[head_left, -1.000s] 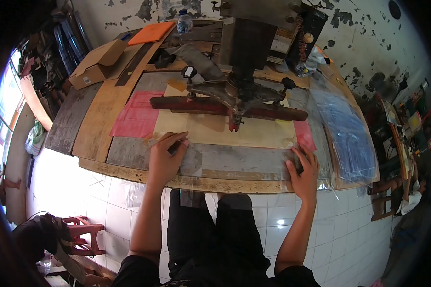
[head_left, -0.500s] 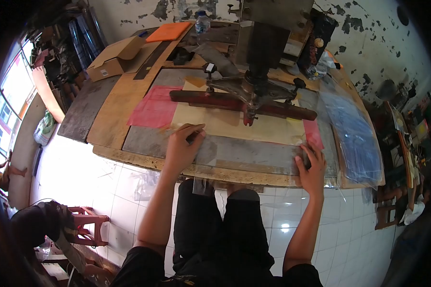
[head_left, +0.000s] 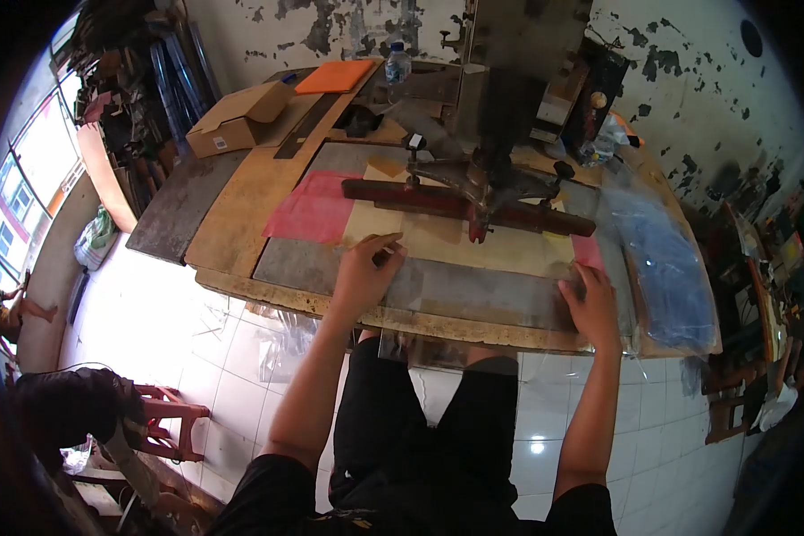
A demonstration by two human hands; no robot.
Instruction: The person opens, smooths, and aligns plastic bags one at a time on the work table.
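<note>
My left hand [head_left: 367,272] rests at the front left of the cream sheet [head_left: 420,247], thumb and forefinger curled near each other. At the sheet's front right corner is my right hand [head_left: 590,304], its fingers bent over a thin transparent film [head_left: 500,299] that spreads across the grey board. Whether either hand pinches the film is too faint to tell. Pink material [head_left: 309,210] shows beyond the sheet's left end, and a smaller pink piece at its right. Above the sheet hangs the dark red bar [head_left: 531,217] of a metal press [head_left: 482,174].
Blue-tinted plastic sheets [head_left: 670,277] are stacked at the right. An open cardboard box [head_left: 237,121], an orange item [head_left: 335,77] and a water bottle [head_left: 397,64] stand at the back. A red stool [head_left: 174,420] and partly visible person are at the lower left.
The whole view has shifted, so the table appears farther right and slightly lower. My right hand has moved a little inward along the sheet's edge. My left hand keeps nearly the same place.
</note>
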